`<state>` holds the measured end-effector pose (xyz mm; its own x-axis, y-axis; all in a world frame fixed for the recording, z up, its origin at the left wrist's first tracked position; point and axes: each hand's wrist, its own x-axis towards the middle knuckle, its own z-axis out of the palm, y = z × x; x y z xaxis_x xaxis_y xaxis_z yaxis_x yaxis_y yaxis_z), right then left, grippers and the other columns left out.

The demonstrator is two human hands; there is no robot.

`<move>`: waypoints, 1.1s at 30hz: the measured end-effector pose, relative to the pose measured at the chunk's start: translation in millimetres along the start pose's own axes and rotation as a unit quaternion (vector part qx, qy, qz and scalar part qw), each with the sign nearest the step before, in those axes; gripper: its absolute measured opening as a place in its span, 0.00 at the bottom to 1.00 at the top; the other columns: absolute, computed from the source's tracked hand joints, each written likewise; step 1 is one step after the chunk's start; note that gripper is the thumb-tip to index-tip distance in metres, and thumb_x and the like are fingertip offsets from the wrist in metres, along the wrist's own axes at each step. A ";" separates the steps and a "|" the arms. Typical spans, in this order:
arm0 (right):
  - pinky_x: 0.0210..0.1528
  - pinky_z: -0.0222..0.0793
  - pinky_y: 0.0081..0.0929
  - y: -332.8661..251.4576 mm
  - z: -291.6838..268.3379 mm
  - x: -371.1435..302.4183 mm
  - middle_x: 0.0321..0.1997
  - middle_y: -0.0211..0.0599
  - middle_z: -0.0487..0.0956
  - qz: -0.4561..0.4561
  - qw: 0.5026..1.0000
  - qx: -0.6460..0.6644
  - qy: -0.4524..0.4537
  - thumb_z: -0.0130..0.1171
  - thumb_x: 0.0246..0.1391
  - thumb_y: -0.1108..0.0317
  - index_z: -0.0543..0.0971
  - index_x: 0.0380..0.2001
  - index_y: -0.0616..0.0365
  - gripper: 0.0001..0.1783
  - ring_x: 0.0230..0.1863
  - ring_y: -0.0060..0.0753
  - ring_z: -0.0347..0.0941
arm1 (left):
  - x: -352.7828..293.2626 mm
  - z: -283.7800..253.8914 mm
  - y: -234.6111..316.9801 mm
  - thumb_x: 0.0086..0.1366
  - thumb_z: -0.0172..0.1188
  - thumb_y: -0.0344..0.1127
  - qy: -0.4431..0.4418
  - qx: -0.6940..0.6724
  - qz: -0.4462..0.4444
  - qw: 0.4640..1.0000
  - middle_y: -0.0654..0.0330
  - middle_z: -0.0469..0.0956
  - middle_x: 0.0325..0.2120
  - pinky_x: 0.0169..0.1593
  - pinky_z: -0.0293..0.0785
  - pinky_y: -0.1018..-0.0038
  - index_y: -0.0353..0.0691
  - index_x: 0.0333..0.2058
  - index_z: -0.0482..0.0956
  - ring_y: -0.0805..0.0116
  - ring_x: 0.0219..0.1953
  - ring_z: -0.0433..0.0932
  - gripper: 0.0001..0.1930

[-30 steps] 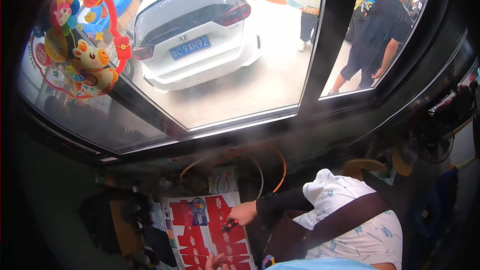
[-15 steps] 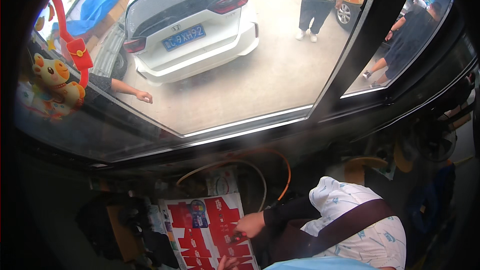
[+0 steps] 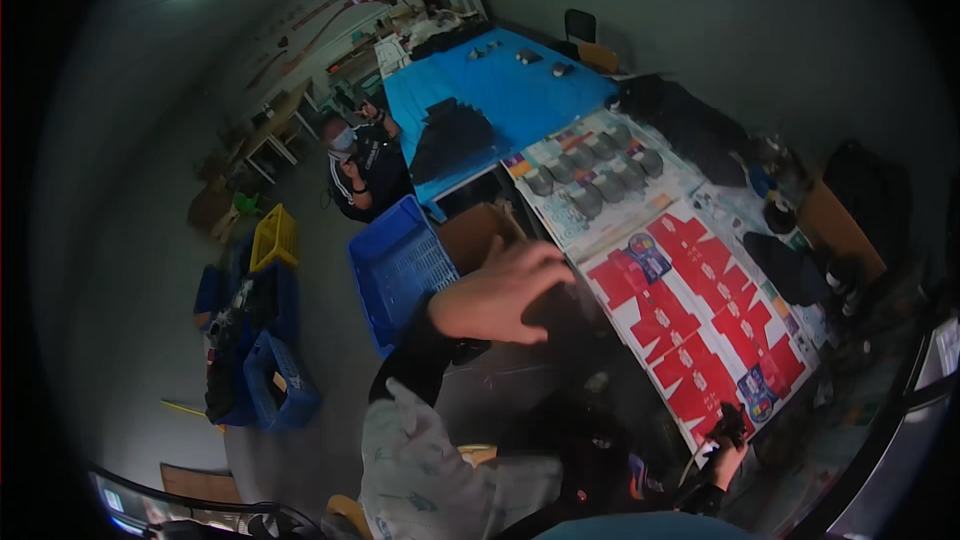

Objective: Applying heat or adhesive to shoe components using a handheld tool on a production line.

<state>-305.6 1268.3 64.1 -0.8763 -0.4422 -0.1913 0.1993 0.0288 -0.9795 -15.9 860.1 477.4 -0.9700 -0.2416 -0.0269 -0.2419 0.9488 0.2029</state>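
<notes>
My left hand [image 3: 505,295] is stretched out in mid-air to the left of the worktable, fingers apart and bent, holding nothing. Under and beyond it are a blue plastic crate [image 3: 375,275] and a brown cardboard box [image 3: 468,240]. At the table's near right corner, my right hand [image 3: 732,462] is closed on a small dark object [image 3: 728,422], too dim to make out. It rests by the edge of a red and white printed cardboard sheet [image 3: 690,325]. Further along the table, several grey rounded shell-like pieces [image 3: 605,180] lie in rows.
A blue-covered table [image 3: 540,90] extends beyond, with a black cloth piece [image 3: 455,140] on it. A masked person [image 3: 365,165] sits at its left side. Blue crates [image 3: 275,380] and a yellow crate [image 3: 275,237] stand on the floor at left. Dark bundles [image 3: 690,120] line the wall side.
The view has swung from the window and parked car to the room. My left hand has lifted off the printed sheet and opened out leftward. My right hand remains by the sheet.
</notes>
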 end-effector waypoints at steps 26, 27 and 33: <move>0.53 0.74 0.27 -52.2 37.8 -35.3 0.52 0.35 0.87 0.207 0.968 -0.091 0.112 0.60 0.52 0.75 0.80 0.57 0.64 0.26 0.50 0.21 0.79 | 466.5 379.9 23.2 0.47 0.82 0.52 -0.015 -0.222 0.053 0.974 0.39 0.72 0.60 0.63 0.72 0.57 0.33 0.67 0.61 0.43 0.63 0.72 0.55; 0.53 0.74 0.27 -62.2 45.1 -30.0 0.52 0.35 0.87 0.214 0.965 -0.089 0.122 0.60 0.52 0.75 0.80 0.57 0.64 0.26 0.50 0.21 0.79 | 503.2 386.8 35.0 0.45 0.81 0.54 0.039 -0.206 0.076 0.975 0.43 0.72 0.60 0.64 0.67 0.48 0.38 0.69 0.59 0.40 0.61 0.71 0.57; 0.47 0.77 0.30 -93.3 36.1 -10.5 0.47 0.44 0.87 0.211 0.954 -0.108 0.185 0.61 0.59 0.63 0.79 0.59 0.53 0.24 0.40 0.30 0.84 | 694.7 425.3 196.9 0.42 0.81 0.55 0.046 0.055 0.230 0.971 0.48 0.66 0.67 0.70 0.59 0.45 0.46 0.73 0.54 0.49 0.68 0.65 0.62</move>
<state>-299.2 1237.9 159.8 -0.8404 -0.0054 -0.5419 0.5088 0.3366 -0.7924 -747.4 965.6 82.4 -0.9712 0.1994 0.1306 0.2094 0.9755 0.0678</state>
